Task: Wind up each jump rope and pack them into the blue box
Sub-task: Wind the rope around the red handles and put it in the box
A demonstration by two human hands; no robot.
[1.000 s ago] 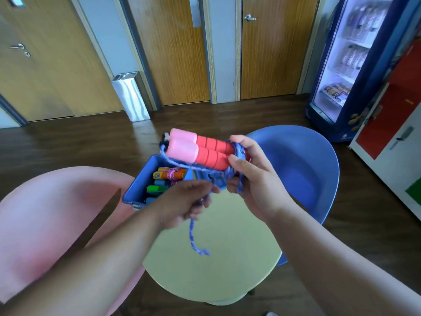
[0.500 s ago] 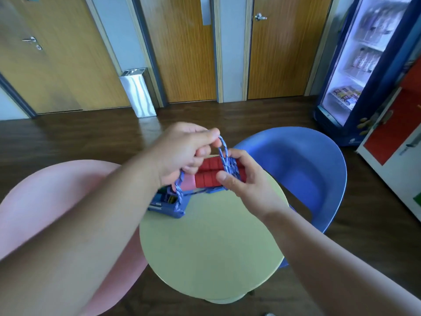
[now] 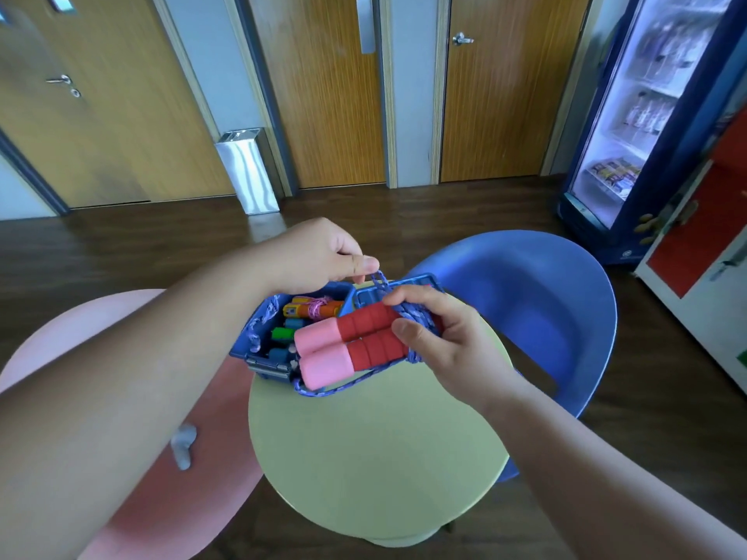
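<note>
the right hand (image 3: 448, 341) grips the paired red-and-pink handles (image 3: 347, 345) of a jump rope, above the round table's far edge; the left hand (image 3: 319, 256) pinches its blue cord (image 3: 380, 278) (thumb against forefinger). the open blue box (image 3: 258, 337) sits at the table's (image 3: 372, 458) far-left edge, holding other ropes.

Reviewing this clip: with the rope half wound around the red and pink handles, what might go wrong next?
A loop of blue cord hangs slack below the handles; it may unwind or snag on the blue box latch.

The left hand pinches only a thin strand, which might slip.

The box already holds wound ropes, so the bundle may not fit easily.
</note>
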